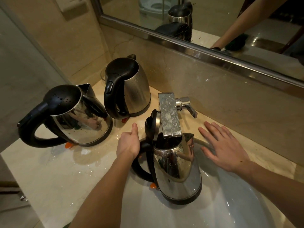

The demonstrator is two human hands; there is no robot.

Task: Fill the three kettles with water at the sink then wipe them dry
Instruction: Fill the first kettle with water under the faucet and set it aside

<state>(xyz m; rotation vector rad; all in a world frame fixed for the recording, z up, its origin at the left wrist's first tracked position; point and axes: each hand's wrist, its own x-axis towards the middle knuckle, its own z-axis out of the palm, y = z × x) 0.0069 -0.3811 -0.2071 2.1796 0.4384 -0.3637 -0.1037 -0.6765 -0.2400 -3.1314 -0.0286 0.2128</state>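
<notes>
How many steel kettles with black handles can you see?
3. The open-lidded steel kettle in the white sink under the chrome tap, left hand gripping its handle; front closed kettle and rear closed kettle on the beige counter, left. Mirror shows a reflection.

The tap spout (170, 116) hangs right over the open mouth of the basin kettle (177, 170), its raised lid (152, 124) just left of the spout, closing the way in from above. The left hand (130, 142) grips that kettle's handle, near the left kettle (79, 116) and corner kettle (131, 86), which crowd the back-left tabletop (49, 170) with a narrow gap between. Open passage: the front-left tabletop, the basin (238, 203) right of the kettle, and the strip by the wall under the flat right hand (225, 145), with the tap lever (190, 107) jutting out beyond it
</notes>
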